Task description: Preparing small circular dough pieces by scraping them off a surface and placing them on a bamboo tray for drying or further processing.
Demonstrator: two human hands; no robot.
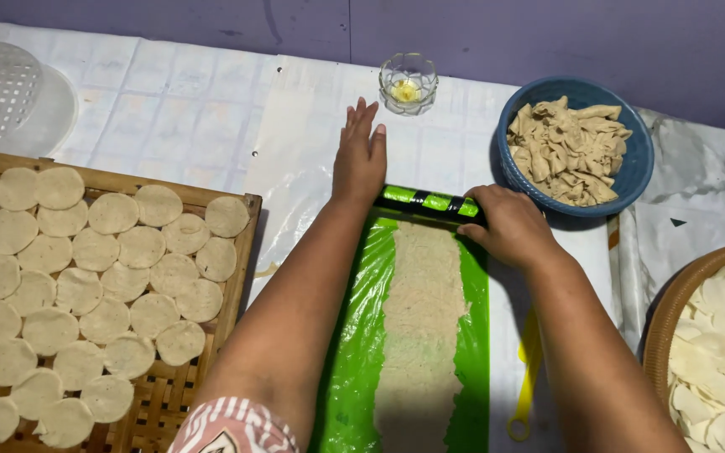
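A long dough strip (419,335) lies flattened on the green plastic sheet (361,352), the rolling pin (426,201) at its far end — rolling looks nearly finished, cutting undone. The left hand (360,155) presses flat-open on the pin; the right hand (509,225) curls around it. Cut dough rounds (98,285) fill the bamboo tray (237,277).

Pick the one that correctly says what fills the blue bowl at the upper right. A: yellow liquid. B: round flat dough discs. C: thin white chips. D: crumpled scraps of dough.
D: the blue bowl is heaped with crumpled beige dough scraps, while the round discs lie on the bamboo tray at the left.
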